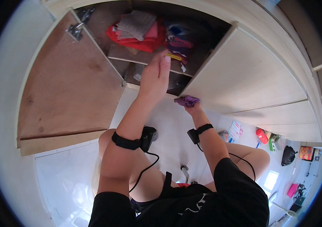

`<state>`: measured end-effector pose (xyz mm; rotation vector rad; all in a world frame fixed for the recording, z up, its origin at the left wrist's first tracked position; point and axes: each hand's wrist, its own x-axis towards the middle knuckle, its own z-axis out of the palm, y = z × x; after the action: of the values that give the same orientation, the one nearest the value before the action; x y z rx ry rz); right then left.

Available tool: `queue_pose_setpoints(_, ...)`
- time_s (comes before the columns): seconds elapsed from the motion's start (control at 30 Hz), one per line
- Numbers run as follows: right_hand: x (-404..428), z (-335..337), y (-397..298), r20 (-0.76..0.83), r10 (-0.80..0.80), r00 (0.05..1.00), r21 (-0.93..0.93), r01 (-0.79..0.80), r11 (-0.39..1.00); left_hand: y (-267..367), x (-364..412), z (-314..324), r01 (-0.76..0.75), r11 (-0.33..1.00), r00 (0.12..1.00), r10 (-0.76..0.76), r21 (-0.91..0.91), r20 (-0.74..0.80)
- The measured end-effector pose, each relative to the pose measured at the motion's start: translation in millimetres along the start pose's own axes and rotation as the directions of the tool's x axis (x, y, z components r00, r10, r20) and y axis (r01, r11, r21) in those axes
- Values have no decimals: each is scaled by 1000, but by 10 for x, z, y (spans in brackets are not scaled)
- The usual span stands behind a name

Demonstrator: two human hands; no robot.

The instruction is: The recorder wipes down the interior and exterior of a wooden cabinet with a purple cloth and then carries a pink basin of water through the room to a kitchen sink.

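Observation:
My left hand [156,75] reaches into a wooden cupboard, its fingertips at the stack of folded textiles on the shelf [138,60]; whether it grips anything cannot be told. A yellow item [174,57] shows just beside its thumb. Grey cloths [136,24] lie on red fabric [149,44] behind the hand, and pink and purple folded textiles [179,44] are stacked to the right. My right hand [192,106] is low by the bottom corner of the right door, shut on a crumpled purple cloth [187,100] that hides most of its fingers.
The left cupboard door [67,76] stands open on its metal hinges [75,30]; the right door [243,71] borders the opening. Clear plastic lies on the lower shelf. On the tiled floor at right are a red container [262,136], a black plastic bag [288,156] and a pink container [292,190].

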<state>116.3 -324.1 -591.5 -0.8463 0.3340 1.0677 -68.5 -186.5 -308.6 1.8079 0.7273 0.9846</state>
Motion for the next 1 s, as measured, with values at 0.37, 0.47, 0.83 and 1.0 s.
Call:
queue_pose_setpoints(0.37, -1245, 1122, -47, 348, -350, 870, 73, 347, 935, 430, -371, -1382, -154, 984, 813, 177, 89, -555)
queue_pose_setpoints(0.47, -1951, 1556, 68, 343, -332, 879, -49, 370, 928, 816, -739, -1807, -183, 949, 673, 312, 258, -671)
queue_pose_setpoints(0.83, -2873, 1747, 470, 545, -278, 791, -211, 450, 868, 1268, -1312, -2542, 431, 457, 481, 613, 778, -626)
queue_pose_setpoints(1.0, -2998, 2493, 277, 654, -481, 584, -177, 736, 653, 1438, -1384, -2649, 344, 648, 479, 501, 679, -720)
